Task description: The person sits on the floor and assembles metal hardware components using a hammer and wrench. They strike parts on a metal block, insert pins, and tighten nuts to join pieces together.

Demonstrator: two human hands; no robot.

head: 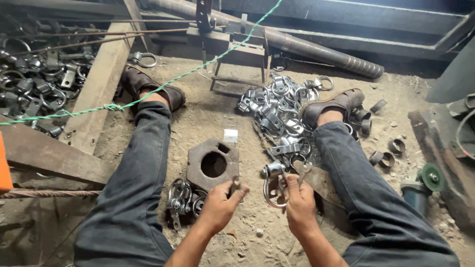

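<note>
The person sits on a dusty floor [247,237] with legs spread. Nearest the camera, the right hand [300,203] has its grip clamped on a shiny metal ring clamp [273,185], which hangs just above the floor between the knees; a thin flat tool [304,170] sticks up from the same fist. Just beside it, the left hand [219,203] pinches a small dark metal piece [234,186], its grip closed on it, at the near edge of a rusty hexagonal block [213,163] with a round hole. A small cluster of finished clamps [183,198] lies on the floor touching the left trouser leg.

Farther out, a heap of loose clamps and rings [277,109] spreads beside the right shoe [336,105]. A few short dark rings [388,153] lie beyond the right leg, near a grinder with a green disc [429,179]. The left shoe [151,86] rests against a wooden beam [96,84], crossed by a green cord [148,94]. Behind the beam sits another pile of clamps [39,79]. Farthest away, a small metal stand [240,49] and a long rusty pipe [316,49] lie against the back.
</note>
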